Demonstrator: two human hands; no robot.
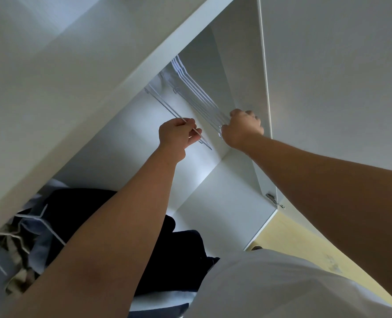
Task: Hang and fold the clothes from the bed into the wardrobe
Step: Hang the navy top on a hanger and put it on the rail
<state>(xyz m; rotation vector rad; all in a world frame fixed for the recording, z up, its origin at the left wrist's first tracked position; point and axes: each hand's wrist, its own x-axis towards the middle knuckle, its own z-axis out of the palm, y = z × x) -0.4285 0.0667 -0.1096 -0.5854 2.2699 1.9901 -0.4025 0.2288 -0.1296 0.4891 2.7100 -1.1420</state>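
The left hand (179,134) pinches one white hanger (167,106) between thumb and fingers, while the right hand (242,128) just beside it grips a bunch of hangers (198,91) (fingertips hidden behind them).

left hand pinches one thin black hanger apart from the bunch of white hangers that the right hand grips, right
The head view shows the thin hanger in the left hand is white, not black. It is apart from the bunch of white hangers that the right hand grips.

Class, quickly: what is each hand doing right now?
Left hand: pinches one thin white hanger.
Right hand: grips the bunch of white hangers.
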